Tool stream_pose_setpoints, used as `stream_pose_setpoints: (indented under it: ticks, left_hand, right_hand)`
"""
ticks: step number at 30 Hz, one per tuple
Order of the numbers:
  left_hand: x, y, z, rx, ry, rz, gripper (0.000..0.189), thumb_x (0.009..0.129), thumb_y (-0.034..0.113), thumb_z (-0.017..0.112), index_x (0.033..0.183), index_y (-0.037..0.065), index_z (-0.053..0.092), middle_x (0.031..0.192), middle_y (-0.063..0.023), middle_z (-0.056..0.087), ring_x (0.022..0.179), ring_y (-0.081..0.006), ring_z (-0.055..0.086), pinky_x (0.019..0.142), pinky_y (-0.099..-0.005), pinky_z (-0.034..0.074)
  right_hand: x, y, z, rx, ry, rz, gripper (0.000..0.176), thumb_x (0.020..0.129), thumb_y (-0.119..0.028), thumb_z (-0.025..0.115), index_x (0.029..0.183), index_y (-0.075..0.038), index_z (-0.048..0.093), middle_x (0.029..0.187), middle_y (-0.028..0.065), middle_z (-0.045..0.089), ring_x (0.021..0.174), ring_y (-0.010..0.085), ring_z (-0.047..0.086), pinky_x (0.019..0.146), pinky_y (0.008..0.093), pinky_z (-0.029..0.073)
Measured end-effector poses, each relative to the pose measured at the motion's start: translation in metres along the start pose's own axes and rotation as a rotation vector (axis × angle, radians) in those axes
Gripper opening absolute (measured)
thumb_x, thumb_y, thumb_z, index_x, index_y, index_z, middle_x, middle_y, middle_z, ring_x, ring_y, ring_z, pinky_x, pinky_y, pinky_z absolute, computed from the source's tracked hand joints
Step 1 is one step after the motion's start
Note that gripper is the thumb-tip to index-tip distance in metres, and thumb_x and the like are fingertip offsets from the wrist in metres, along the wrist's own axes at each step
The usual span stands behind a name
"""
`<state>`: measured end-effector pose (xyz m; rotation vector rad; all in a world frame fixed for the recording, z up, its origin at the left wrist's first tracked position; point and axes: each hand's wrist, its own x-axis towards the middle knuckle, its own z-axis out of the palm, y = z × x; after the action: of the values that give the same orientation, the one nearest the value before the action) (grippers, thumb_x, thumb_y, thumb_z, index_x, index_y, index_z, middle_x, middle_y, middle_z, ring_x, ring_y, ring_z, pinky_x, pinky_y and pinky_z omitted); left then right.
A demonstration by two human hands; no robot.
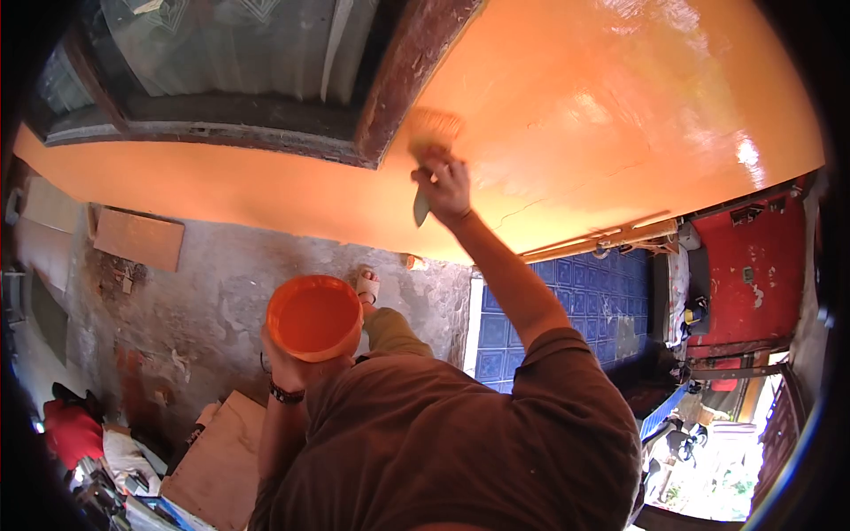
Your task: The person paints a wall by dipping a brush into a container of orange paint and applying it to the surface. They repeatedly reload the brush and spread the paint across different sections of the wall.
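My right hand (pixel 445 188) is closed around the handle of a paintbrush (pixel 434 133), its bristles blurred by motion against the orange wall (pixel 549 133). The brush is close to the lower corner of a brown wooden window frame (pixel 403 84). Low in front of my body, my left hand (pixel 297 367) grips a bowl-shaped orange container (pixel 312 320) from below and the side. Orange paint fills part of it. A dark band circles my left wrist. Some of the left fingers are hidden beneath the container.
Glass panes with a pale curtain (pixel 239 44) stand beside the wall. Below lies a worn grey floor (pixel 221 265) with a cardboard piece (pixel 139 238). Blue tiles (pixel 567 305) cover the floor at right, past a wooden rail (pixel 602 241). Boards (pixel 217 460) and clutter sit at lower left.
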<state>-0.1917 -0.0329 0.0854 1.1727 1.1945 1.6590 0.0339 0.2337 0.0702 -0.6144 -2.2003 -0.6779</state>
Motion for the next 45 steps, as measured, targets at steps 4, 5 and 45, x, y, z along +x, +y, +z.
stream_pose_setpoints:
  ticks: [4,5,45]
  left_hand:
    - [-0.001,0.007,-0.004,0.054,-0.026,-0.031,0.069,0.045,0.025,0.088,0.102,-0.001,0.058,0.092,-0.0068,0.064,0.081,-0.0143,0.061,0.071,-0.0292,0.050]
    - [-0.001,0.007,-0.007,0.095,-0.047,-0.063,0.070,0.045,0.025,0.088,0.102,0.000,0.058,0.091,-0.0068,0.064,0.080,-0.0142,0.061,0.071,-0.0290,0.049]
    - [-0.028,-0.077,-0.018,0.589,-0.127,0.230,0.095,0.044,0.049,0.087,0.116,0.002,0.048,0.106,-0.0109,0.055,0.092,-0.0243,0.057,0.076,-0.0367,0.044]
  right_hand:
    - [-0.048,-0.022,0.013,0.196,-0.424,0.009,0.008,0.066,-0.016,0.058,0.073,-0.014,0.059,0.097,0.0021,0.054,0.091,0.0207,0.052,0.075,0.0332,0.044]
    - [-0.047,-0.017,0.011,0.248,-0.489,-0.016,0.008,0.067,-0.013,0.058,0.075,-0.014,0.059,0.097,0.0024,0.054,0.090,0.0203,0.052,0.076,0.0331,0.045]
    - [-0.045,0.017,-0.004,-0.017,0.011,0.048,0.012,0.061,-0.015,0.068,0.070,-0.016,0.062,0.099,0.0026,0.058,0.099,0.0234,0.055,0.065,0.0353,0.041]
